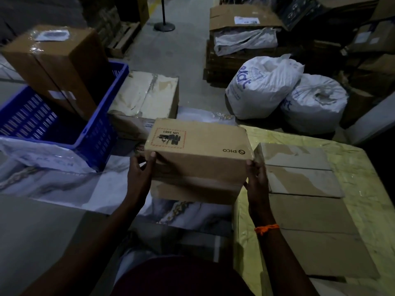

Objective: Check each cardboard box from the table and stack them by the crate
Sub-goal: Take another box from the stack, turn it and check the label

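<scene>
The brown cardboard box [198,154] printed PICO hangs between the blue plastic crate [102,124] and the yellow-wrapped desk [363,167]. Your left hand [141,167] and right hand [255,178] grip its short ends, fingers [249,163] curled over the edges. It looks stiff and fairly light, but the UN 3481 label suggests handling it gently, with your palms under the ends.

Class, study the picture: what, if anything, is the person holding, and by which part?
A PICO cardboard box, gripped at both ends: left hand on the left end, thumb over the top edge; right hand on the right end.
</scene>
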{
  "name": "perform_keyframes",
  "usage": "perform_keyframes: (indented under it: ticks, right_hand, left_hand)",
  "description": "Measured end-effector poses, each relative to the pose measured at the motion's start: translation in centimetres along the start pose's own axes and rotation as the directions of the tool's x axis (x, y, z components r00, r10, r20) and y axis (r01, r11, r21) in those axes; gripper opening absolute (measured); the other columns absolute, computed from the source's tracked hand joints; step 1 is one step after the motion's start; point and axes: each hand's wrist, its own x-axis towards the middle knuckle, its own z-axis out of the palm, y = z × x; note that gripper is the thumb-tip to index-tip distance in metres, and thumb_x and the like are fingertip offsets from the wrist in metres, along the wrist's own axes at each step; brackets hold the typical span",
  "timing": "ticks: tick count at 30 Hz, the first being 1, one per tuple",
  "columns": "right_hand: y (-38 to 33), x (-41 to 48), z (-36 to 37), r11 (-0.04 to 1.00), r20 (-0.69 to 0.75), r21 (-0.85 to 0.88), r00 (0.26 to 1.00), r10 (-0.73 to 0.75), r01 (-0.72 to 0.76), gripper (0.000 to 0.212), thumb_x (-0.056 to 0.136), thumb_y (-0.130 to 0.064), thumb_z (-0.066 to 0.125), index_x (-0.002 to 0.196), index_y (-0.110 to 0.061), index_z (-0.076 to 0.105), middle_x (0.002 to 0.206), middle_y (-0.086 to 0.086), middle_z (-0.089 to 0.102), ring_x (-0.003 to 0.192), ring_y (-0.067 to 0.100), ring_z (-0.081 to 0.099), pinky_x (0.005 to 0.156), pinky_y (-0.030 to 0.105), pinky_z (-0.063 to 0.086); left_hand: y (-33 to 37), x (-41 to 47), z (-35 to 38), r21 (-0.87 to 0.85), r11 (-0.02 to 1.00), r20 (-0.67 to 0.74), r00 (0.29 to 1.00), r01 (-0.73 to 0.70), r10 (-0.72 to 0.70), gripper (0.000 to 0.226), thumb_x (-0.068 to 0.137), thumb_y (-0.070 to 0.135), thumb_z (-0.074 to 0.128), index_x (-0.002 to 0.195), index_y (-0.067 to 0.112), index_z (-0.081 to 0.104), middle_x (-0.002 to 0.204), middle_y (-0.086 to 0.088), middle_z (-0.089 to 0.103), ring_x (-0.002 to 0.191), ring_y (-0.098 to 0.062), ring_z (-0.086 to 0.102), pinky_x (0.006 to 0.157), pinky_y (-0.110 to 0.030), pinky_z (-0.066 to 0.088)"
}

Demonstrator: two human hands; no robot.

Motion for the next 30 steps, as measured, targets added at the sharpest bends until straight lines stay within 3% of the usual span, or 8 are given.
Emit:
perform_keyframes:
  ticks: [7, 12, 15, 19, 21, 23, 25, 30]
  right_hand:
    - [0.8, -0.9, 0.0, 0.999, -0.058, 0.045, 0.998, 0.011, -0.009, 0.041, 0.076, -0.082, 0.06, 0.093, -0.046, 0.07, 0.103, -0.005, 0.075, 0.099, 0.015, 0.071, 0.093, 0.056, 0.058]
    - [0.9, -1.3, 0.2, 1.0, -0.107, 0.021, 0.994, 0.004, -0.002, 0.032, 0.087, -0.055, 0.062, 0.109, -0.031, 0.065, 0.11, -0.002, 0.072, 0.099, 0.013, 0.068, 0.089, 0.051, 0.058]
    - [0.6, -1.6, 0.4, 0.975, -0.171, -0.189, 0.974, -0.15, 0.117, 0.033, 0.09, -0.033, 0.067, 0.12, -0.022, 0.059, 0.12, 0.005, 0.065, 0.107, 0.022, 0.063, 0.09, 0.042, 0.053]
    - [-0.6, -1.3, 1.7, 0.772, -0.01, -0.423, 0.85, -0.527, 0.474, 0.04, 0.087, -0.008, 0.068, 0.127, -0.01, 0.062, 0.131, 0.008, 0.052, 0.12, 0.021, 0.055, 0.094, 0.013, 0.047]
    - [-1.2, -0.9, 3.1, 0.606, 0.153, -0.545, 0.779, -0.608, 0.58, 0.038, 0.09, -0.022, 0.061, 0.126, -0.013, 0.064, 0.133, 0.008, 0.055, 0.128, 0.029, 0.053, 0.104, 0.038, 0.051]
    - [-1.6, -0.4, 4.7, 0.464, 0.322, -0.654, 0.775, -0.544, 0.597, 0.048, 0.09, -0.039, 0.051, 0.128, -0.013, 0.066, 0.136, 0.013, 0.059, 0.132, 0.034, 0.051, 0.107, 0.057, 0.043]
    - [-2.1, -0.5, 6.2, 0.343, 0.453, -0.743, 0.809, -0.375, 0.575, 0.067, 0.09, -0.053, 0.034, 0.14, -0.015, 0.059, 0.15, 0.014, 0.051, 0.143, 0.033, 0.041, 0.117, 0.059, 0.031]
    - [-1.8, -1.0, 7.0, 0.263, 0.479, -0.789, 0.824, -0.302, 0.555, 0.075, 0.093, -0.057, 0.018, 0.152, -0.021, 0.048, 0.163, 0.008, 0.038, 0.153, 0.029, 0.027, 0.123, 0.059, 0.015]
  left_hand:
    - [-0.6, -1.1, -0.8, 0.03, 0.999, -0.008, 0.999, 0.036, -0.036, 0.078, 0.08, 0.081, 0.055, 0.13, 0.021, 0.051, 0.126, 0.009, 0.063, 0.114, -0.003, 0.061, 0.1, -0.042, 0.053]
    - [-0.2, -2.4, -0.1, 0.056, 0.998, -0.065, 0.998, -0.004, 0.008, 0.057, 0.094, 0.059, 0.052, 0.133, 0.018, 0.049, 0.123, 0.011, 0.06, 0.102, 0.014, 0.056, 0.098, -0.032, 0.05]
    - [0.0, -2.4, 0.1, 0.11, 0.991, -0.094, 0.992, -0.076, 0.086, 0.047, 0.097, 0.044, 0.06, 0.135, 0.02, 0.045, 0.131, 0.004, 0.056, 0.11, 0.003, 0.057, 0.098, -0.037, 0.053]
    - [0.8, -0.8, 0.2, 0.432, 0.806, 0.035, 0.901, -0.404, 0.433, 0.05, 0.094, 0.02, 0.065, 0.14, 0.019, 0.046, 0.14, -0.002, 0.047, 0.127, -0.021, 0.051, 0.1, -0.046, 0.051]
    - [1.8, 0.5, 1.3, 0.549, 0.596, 0.254, 0.797, -0.585, 0.548, 0.044, 0.093, 0.021, 0.064, 0.136, 0.018, 0.055, 0.138, -0.004, 0.051, 0.126, -0.026, 0.052, 0.1, -0.049, 0.049]
    - [2.2, 1.6, 2.9, 0.562, 0.444, 0.455, 0.709, -0.698, 0.539, 0.035, 0.095, 0.028, 0.061, 0.128, 0.017, 0.065, 0.131, -0.007, 0.062, 0.121, -0.028, 0.058, 0.097, -0.049, 0.048]
    - [2.2, 2.0, 4.1, 0.584, 0.36, 0.551, 0.681, -0.727, 0.482, 0.036, 0.097, 0.034, 0.056, 0.127, 0.018, 0.068, 0.131, -0.007, 0.064, 0.121, -0.03, 0.059, 0.098, -0.052, 0.045]
    - [2.1, 1.7, 4.6, 0.629, 0.328, 0.543, 0.7, -0.705, 0.463, 0.042, 0.098, 0.039, 0.047, 0.13, 0.021, 0.068, 0.136, -0.005, 0.062, 0.125, -0.03, 0.056, 0.104, -0.055, 0.042]
